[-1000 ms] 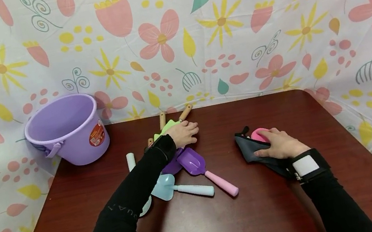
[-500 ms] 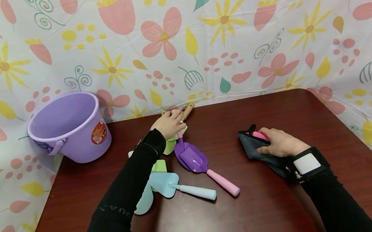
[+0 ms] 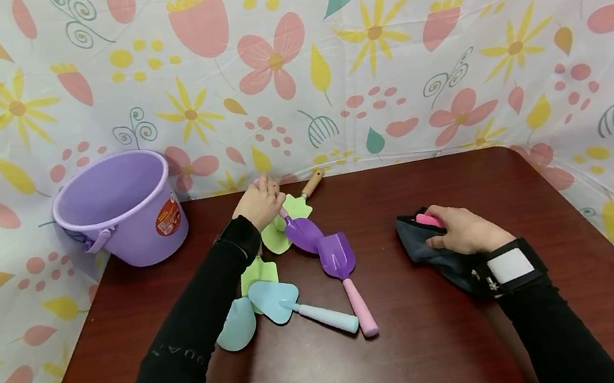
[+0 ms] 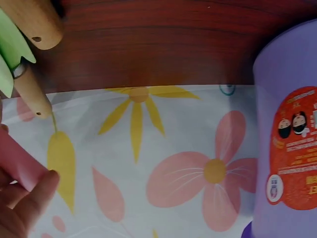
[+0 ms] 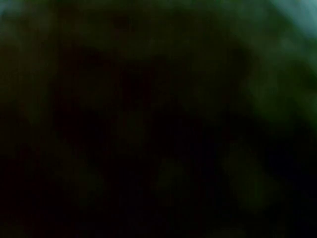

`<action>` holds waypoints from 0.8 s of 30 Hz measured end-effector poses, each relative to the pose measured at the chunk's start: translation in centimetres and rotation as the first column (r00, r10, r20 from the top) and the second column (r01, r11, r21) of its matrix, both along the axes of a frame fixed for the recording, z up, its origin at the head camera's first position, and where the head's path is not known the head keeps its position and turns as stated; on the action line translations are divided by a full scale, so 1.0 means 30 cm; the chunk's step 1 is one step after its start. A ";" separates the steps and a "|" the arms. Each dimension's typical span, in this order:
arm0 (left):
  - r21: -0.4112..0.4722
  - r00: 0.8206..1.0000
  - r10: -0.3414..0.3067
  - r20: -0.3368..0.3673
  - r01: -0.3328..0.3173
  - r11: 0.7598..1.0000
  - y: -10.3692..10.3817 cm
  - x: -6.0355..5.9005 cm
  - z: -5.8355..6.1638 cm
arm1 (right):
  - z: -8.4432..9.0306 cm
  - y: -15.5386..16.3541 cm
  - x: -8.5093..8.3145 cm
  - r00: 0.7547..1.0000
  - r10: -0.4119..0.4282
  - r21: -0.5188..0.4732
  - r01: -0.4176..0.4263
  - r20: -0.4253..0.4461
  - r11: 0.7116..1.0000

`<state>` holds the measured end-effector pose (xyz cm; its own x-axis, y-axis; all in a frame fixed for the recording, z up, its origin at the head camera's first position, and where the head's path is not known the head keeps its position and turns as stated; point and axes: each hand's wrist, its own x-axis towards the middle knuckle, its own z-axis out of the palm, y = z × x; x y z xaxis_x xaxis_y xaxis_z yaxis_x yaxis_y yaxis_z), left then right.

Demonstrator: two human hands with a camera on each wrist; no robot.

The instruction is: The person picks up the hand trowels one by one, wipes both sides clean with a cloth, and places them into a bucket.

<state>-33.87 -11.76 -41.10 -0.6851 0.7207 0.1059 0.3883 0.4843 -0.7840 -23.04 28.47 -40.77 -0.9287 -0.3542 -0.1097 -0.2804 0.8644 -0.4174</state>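
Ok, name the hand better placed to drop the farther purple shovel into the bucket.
Left, most likely: the left hand grips that shovel by its pink handle and is nearer the bucket. The right hand is farther off, holding the dark pouch.

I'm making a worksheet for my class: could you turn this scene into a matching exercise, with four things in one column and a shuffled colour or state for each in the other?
Column one
1. bucket
2. left hand
3. right hand
4. tabletop

Column two
A. holding the dark pouch
B. dark red-brown
C. lilac, with a red label
D. gripping a pink handle

Right pairs: 1-C, 2-D, 3-A, 4-B
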 end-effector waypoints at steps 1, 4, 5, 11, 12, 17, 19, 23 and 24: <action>0.025 1.000 0.006 -0.019 -0.005 1.000 -0.006 -0.002 -0.002 | 0.005 -0.002 -0.002 1.000 -0.002 -0.001 0.002 -0.004 1.000; 0.080 0.999 0.030 -0.044 -0.026 0.996 -0.022 -0.002 -0.002 | 0.021 -0.010 -0.005 1.000 -0.002 -0.006 0.002 -0.014 1.000; 0.097 0.999 0.040 -0.037 -0.037 0.995 -0.028 0.000 -0.001 | 0.026 -0.011 -0.006 1.000 -0.001 -0.007 0.001 -0.021 1.000; 0.208 0.994 0.074 0.077 -0.089 0.974 -0.060 0.018 0.012 | 0.058 -0.027 -0.004 0.999 0.006 -0.019 -0.007 -0.054 1.000; 0.254 0.994 0.061 0.093 -0.083 0.964 -0.064 0.021 0.014 | 0.064 -0.030 -0.003 0.998 0.004 -0.022 -0.005 -0.056 1.000; 0.446 0.994 -0.003 0.110 -0.047 0.894 -0.077 0.043 0.013 | 0.094 -0.046 0.001 0.997 -0.005 -0.046 0.002 -0.072 0.999; 0.478 0.994 -0.011 0.105 -0.041 0.877 -0.078 0.059 0.009 | 0.105 -0.053 0.003 0.996 -0.007 -0.062 0.002 -0.086 0.998; 0.496 0.994 -0.024 0.104 -0.031 0.868 -0.060 0.088 -0.008 | 0.122 -0.066 0.006 0.992 -0.018 -0.098 0.006 -0.128 0.995; 0.495 0.994 -0.029 0.103 -0.026 0.869 -0.053 0.095 -0.014 | 0.127 -0.070 0.006 0.990 -0.021 -0.108 0.005 -0.139 0.994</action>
